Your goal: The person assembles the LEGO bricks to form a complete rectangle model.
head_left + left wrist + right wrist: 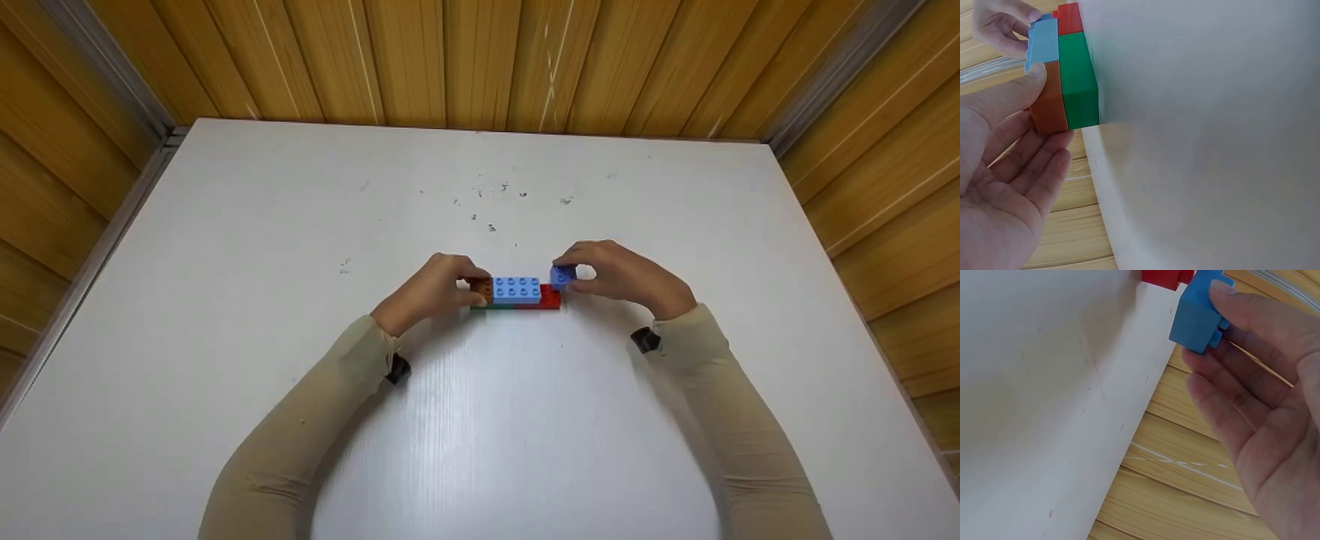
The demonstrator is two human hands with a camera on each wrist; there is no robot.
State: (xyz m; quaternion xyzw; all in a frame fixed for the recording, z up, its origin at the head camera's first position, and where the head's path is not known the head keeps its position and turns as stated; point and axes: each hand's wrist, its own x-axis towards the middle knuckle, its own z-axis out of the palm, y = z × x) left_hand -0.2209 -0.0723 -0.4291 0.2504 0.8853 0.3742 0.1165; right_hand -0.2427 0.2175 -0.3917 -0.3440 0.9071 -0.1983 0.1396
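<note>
On the table lies a low build of toy building bricks. Its bottom layer has a green brick (1079,84) and a red brick (551,298); a light blue brick (517,289) and an orange-brown brick (1050,101) sit on top. My left hand (437,289) pinches the orange-brown brick at the build's left end between thumb and fingers. A darker blue brick (1196,315) is pinched in my right hand (626,276), slightly tilted, above the red brick's right end. Whether this blue brick touches the red one I cannot tell.
The white table (480,420) carries small dark scuff marks (492,227) beyond the build. Wood-patterned panels (480,67) stand behind the table and at both sides. A metal frame bar (82,277) runs along its left edge.
</note>
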